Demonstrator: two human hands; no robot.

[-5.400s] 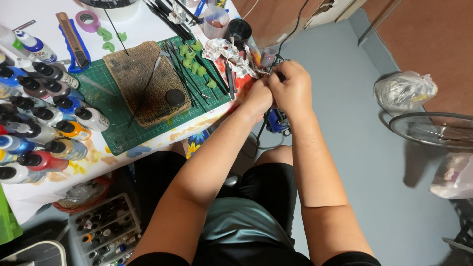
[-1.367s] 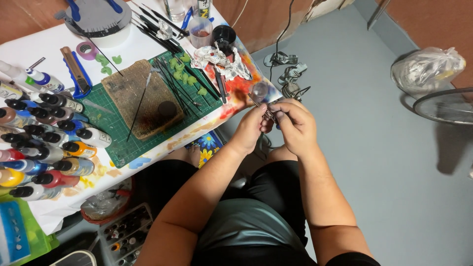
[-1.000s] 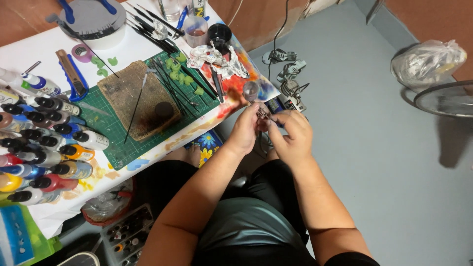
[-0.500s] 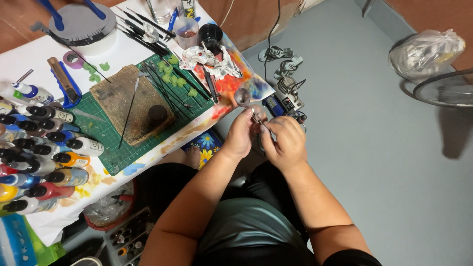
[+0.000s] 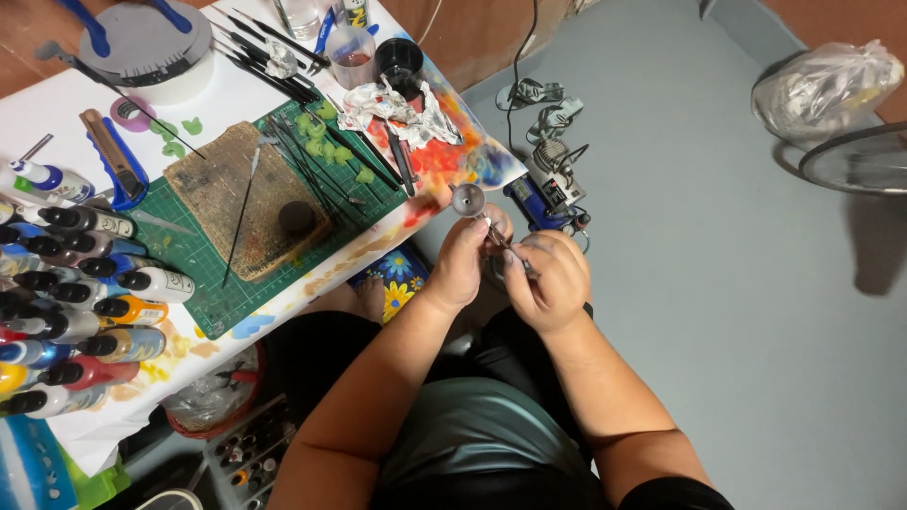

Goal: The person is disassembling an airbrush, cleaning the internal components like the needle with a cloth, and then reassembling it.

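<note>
Right now the person holds a small metal airbrush [image 5: 482, 219] in both hands, just off the edge of the bench [image 5: 57, 123], at about 3 o'clock from the green cutting mat [image 5: 203, 260]. The left hand [image 5: 465, 260] is closed around the body of the airbrush, with its little round cup [image 5: 467, 199] sticking up at 12 o'clock. The right hand [image 5: 550, 280] is closed too, and its fingertips [image 5: 515, 260] pinch a thin part at the back end. I cannot tell just what that thin part is; it is too small.

The airbrush looks light and hard, like a metal pen. It is shiny, so it may be slippery. The thin parts look easy to bend, so I think it is best to hold it by the thick body, not by the tip or the cup.

On the bench, paint bottles [image 5: 66, 312] lie in rows at 9 o'clock from the mat. A brown pad [image 5: 241, 212] sits on the mat. Crumpled paper [image 5: 402, 102] lies at 1 o'clock.

Compared with about five seconds ago, the hands have come away from the bench edge and sit closer to the lap. The camera has turned a little, so more of the grey floor [image 5: 718, 312] shows.
</note>
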